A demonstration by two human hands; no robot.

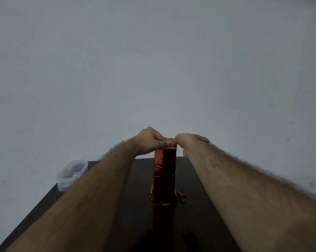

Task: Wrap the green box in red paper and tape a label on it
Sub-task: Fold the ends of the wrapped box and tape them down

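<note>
A tall box covered in shiny red paper (pixel 164 173) stands upright on the dark table (pixel 199 206). No green shows through the wrap. Loose paper flaps stick out around its base. My left hand (pixel 150 140) and my right hand (pixel 189 142) meet on the box's top end. Both pinch the red paper there with thumbs and fingertips close together. The fold under my fingers is hidden. No label or tape is in view.
A clear plastic tub (pixel 71 174) with small items inside sits at the table's far left corner. A plain pale wall fills the upper view. My forearms cross the table on both sides of the box.
</note>
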